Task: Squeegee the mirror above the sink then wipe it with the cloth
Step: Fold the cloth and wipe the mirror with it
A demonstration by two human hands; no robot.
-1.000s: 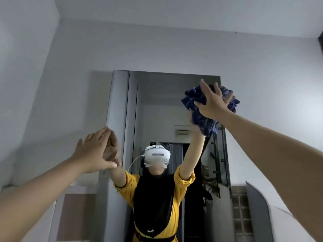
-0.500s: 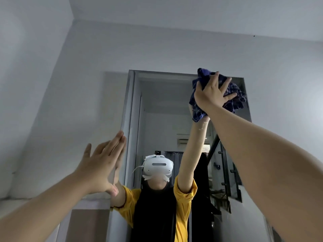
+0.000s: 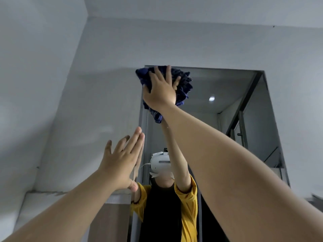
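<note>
A tall frameless mirror [image 3: 227,105] hangs on the pale wall ahead. My right hand [image 3: 160,89] presses a bunched dark blue cloth [image 3: 183,84] flat against the mirror's top left corner, fingers spread over it. My left hand [image 3: 122,163] is empty, with its fingers straight and its fingertips against the mirror's left edge at mid height. The mirror reflects a person in a yellow top with a white headset. No squeegee or sink is in view.
The pale wall [image 3: 87,102] runs left to a corner. A ledge with a brownish panel [image 3: 104,215] sits low at the left of the mirror. A reflected ceiling light [image 3: 211,98] and a glass partition show in the mirror.
My right hand has swept the cloth leftward along the mirror's top edge, from the right side to the top left corner. My left hand stays against the left edge, and the view has shifted.
</note>
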